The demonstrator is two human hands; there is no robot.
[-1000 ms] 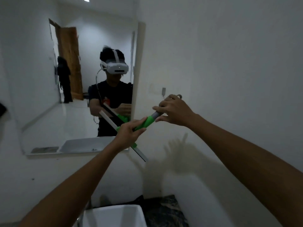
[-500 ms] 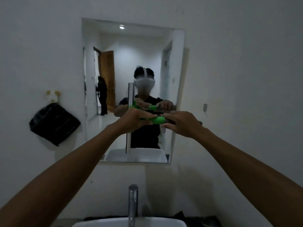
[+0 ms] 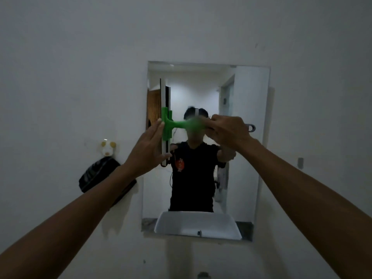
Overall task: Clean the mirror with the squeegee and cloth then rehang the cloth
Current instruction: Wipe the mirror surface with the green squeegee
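A frameless mirror (image 3: 245,158) hangs on the white wall straight ahead. The green squeegee (image 3: 173,124) lies against its upper left part, blade upright near the mirror's left edge, handle pointing right. My right hand (image 3: 227,131) grips the handle, whose grey ring end sticks out past my knuckles. My left hand (image 3: 149,152) has straight fingers pressed flat against the blade's back. A dark cloth (image 3: 94,174) hangs from an animal-shaped wall hook (image 3: 108,149) left of the mirror, partly behind my left forearm.
The mirror reflects a person in a black shirt, a white basin and a doorway behind. A tap top (image 3: 203,275) shows at the bottom edge. A small fitting (image 3: 300,162) sits on the wall to the right.
The view swung left and back from the wall. The squeegee rose and shifted left to the mirror's upper left. My left hand let go of the handle and flattened against the blade.
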